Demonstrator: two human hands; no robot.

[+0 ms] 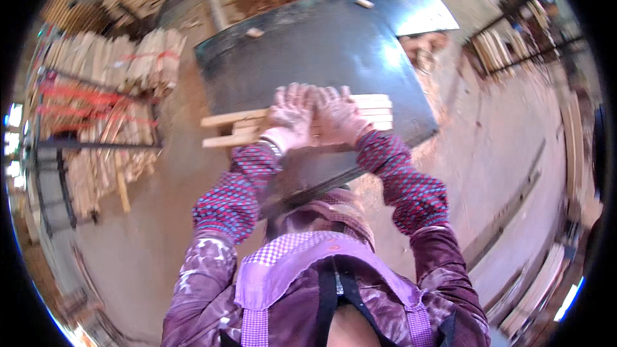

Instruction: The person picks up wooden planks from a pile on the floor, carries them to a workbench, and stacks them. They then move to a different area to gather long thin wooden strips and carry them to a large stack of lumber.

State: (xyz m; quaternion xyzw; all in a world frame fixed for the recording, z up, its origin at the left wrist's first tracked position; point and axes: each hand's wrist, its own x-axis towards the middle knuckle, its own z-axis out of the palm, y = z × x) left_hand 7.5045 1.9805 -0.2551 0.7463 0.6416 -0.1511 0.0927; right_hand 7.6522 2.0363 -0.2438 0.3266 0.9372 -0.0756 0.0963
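Note:
My left hand and my right hand lie side by side on a row of pale wooden strips, in what look like thin light gloves. The fingers of both stretch out flat, pointing away from me, and grip nothing. Under my palms the middle of the strips is hidden. At the right their ends are nearly even; at the left they are staggered, with a gap between two longer ones. The strips rest on a dark, smooth metal table, near its front edge.
Two small wood offcuts lie toward the table's far side. A shiny sheet adjoins it at the back right. To the left, bundled wood strips fill a metal rack. More bundled wood stands at the far right.

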